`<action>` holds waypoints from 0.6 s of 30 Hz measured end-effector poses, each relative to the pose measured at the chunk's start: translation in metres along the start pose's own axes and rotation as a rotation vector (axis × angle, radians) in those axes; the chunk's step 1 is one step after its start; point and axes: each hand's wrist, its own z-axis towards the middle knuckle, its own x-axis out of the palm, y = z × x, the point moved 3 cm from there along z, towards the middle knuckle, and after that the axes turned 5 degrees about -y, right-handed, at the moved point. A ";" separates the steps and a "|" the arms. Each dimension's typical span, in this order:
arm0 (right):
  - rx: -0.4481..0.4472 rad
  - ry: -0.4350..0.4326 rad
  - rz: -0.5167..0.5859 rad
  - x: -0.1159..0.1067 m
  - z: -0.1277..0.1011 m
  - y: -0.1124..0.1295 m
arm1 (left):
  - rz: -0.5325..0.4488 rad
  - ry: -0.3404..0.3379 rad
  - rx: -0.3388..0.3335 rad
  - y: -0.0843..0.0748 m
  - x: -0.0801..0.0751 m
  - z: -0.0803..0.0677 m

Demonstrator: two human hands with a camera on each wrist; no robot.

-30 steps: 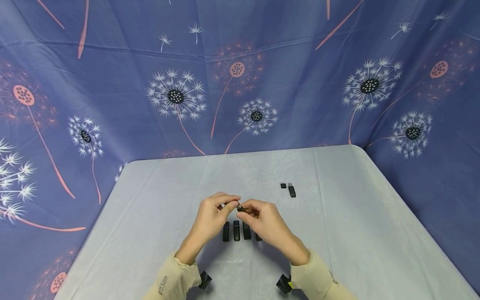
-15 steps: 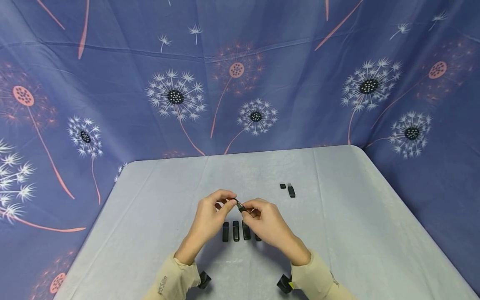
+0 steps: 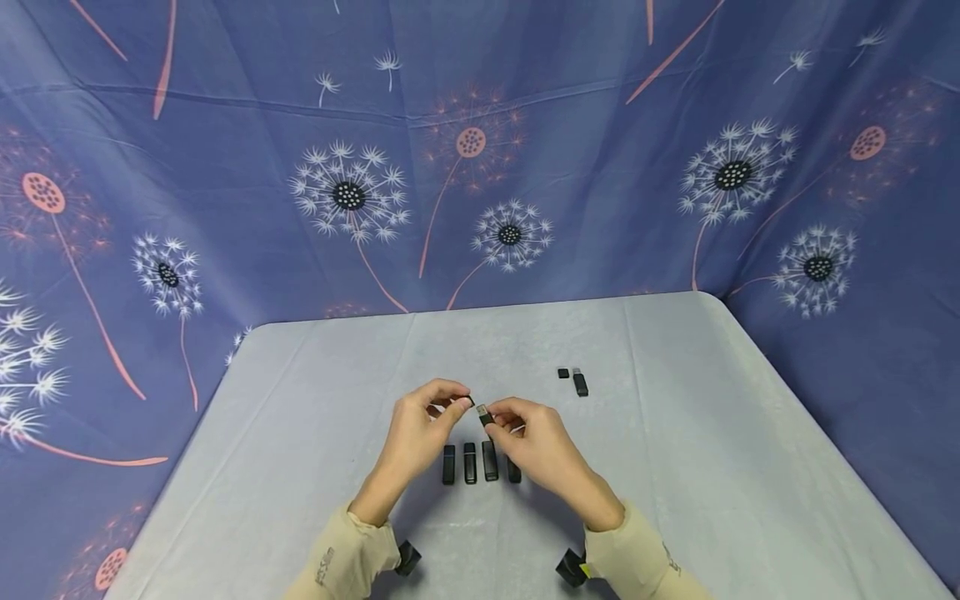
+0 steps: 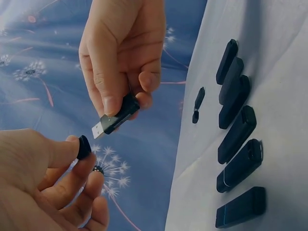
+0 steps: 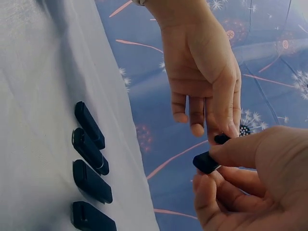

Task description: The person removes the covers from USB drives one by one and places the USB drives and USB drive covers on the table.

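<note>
Pinching a small black cap [image 4: 84, 147] between thumb and fingers, the left hand [image 3: 423, 421] is raised above the counter [image 3: 337, 400]. The right hand [image 3: 534, 435] grips a black USB stick [image 4: 122, 113] by its body, the thumb laid along one face and fingers behind it. The stick's silver metal plug [image 4: 98, 130] is bare and points toward the cap, with a narrow gap between the two, so stick and cap are near each other but apart. In the head view this pair is at about the middle of the counter's width, just beyond a row of black sticks [image 3: 470, 463] that lie side by side, their long sides roughly parallel. Four of the row show from the head; the left wrist view shows six.

Farther back and to the right, well apart from the hands, another stick [image 3: 581, 383] lies on the counter with its metal plug exposed and directed toward the back edge. A second small cap [image 3: 563, 373] sits just beside it, on its left.

Beige sleeves [image 3: 348, 554] with dark lettering cover the forearms, and a black device [image 3: 407, 558] shows at each cuff. A blue curtain [image 3: 600, 242] printed with white and coral dandelions hangs behind the counter and along its sides.
</note>
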 end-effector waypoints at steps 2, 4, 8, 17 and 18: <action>0.018 -0.006 -0.008 0.000 0.000 -0.001 | -0.003 -0.004 -0.001 0.002 0.001 0.000; 0.032 -0.011 -0.011 -0.001 0.000 -0.002 | -0.005 -0.005 -0.006 0.003 0.001 0.001; 0.052 -0.016 -0.005 -0.002 0.001 -0.004 | -0.008 -0.006 -0.014 0.006 0.002 0.003; 0.073 -0.029 -0.013 -0.005 0.002 -0.008 | 0.027 0.004 -0.020 0.012 0.005 0.007; 0.072 -0.030 -0.015 -0.006 0.002 -0.008 | 0.030 0.003 -0.020 0.013 0.005 0.007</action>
